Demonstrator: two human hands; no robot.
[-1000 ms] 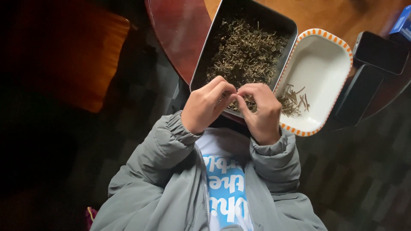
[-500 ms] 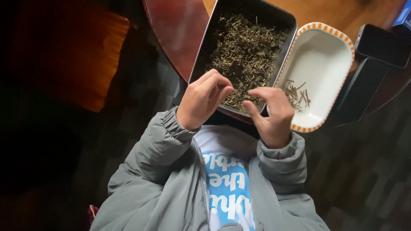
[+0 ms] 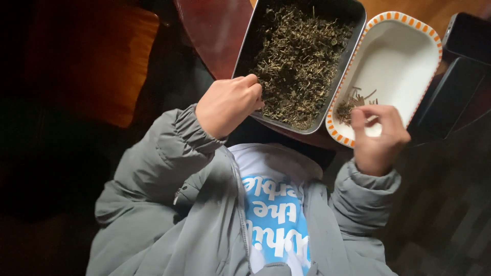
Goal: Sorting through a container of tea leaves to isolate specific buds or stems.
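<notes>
- The left hand [image 3: 227, 105] rests at the near-left corner of the dark metal tray [image 3: 343, 66], its fingers curled together at the edge of the dried herbs [image 3: 299, 59]; whether the grip pinches a piece cannot be told, since the fingertips are turned away from view.
- The right hand [image 3: 379, 138] hovers over the near end of the white dish [image 3: 404, 56] with the orange-dashed rim, thumb and fingers drawn close together just above the small pile of stems [image 3: 353, 105]; whether anything sits in this grip is too small to tell.
- As a judgement, the sorting looks to be at an early stage: the tray holds a deep, wide layer of dried herbs, while the dish carries only a thin cluster of stems at its near end, with most of its floor bare.
- What is left appears to be nearly the whole tray.
- The tray and the dish lie side by side, touching or almost touching along their long edges, on a reddish-brown wooden counter [image 3: 215, 30] with a rounded edge.
- A dark flat device [image 3: 468, 38] lies just beyond the dish on the far right.
- The person wears a grey padded jacket [image 3: 163, 168] over a white shirt with a blue print.
- The room is dim; a brown seat [image 3: 102, 61] stands to the left and the floor below is in shadow.
</notes>
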